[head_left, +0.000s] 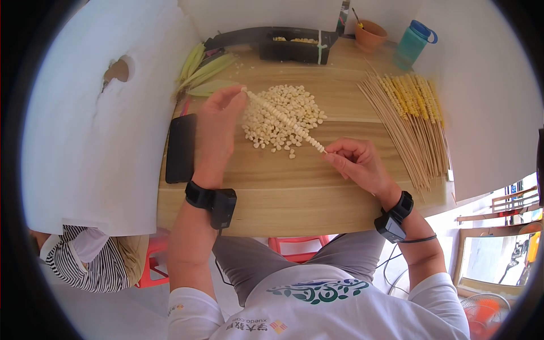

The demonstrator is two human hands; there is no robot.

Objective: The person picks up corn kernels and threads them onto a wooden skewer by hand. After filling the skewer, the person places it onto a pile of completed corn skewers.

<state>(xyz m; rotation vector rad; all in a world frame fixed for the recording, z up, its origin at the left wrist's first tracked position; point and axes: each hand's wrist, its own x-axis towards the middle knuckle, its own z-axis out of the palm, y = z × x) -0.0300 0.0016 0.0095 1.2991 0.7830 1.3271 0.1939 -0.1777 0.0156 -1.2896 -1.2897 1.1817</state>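
Both hands, left hand and right hand, pinch the skewer's ends.

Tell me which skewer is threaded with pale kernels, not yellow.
The skewer held between left hand and right hand, above the kernel pile; finished skewers at right carry yellow kernels.

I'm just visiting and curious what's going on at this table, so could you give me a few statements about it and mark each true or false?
1. Both hands hold one skewer threaded with pale corn kernels. True: the left hand pinches one end of the skewer, the right hand the other.
2. The loose kernels lie in a bowl. False: the kernel pile lies on the bare wooden table.
3. A dark phone lies left of the left hand. True: phone.
4. The bundle of skewers is on the left. False: the skewer bundle lies to the right.
5. The water bottle is red. False: the bottle is teal with a blue lid.
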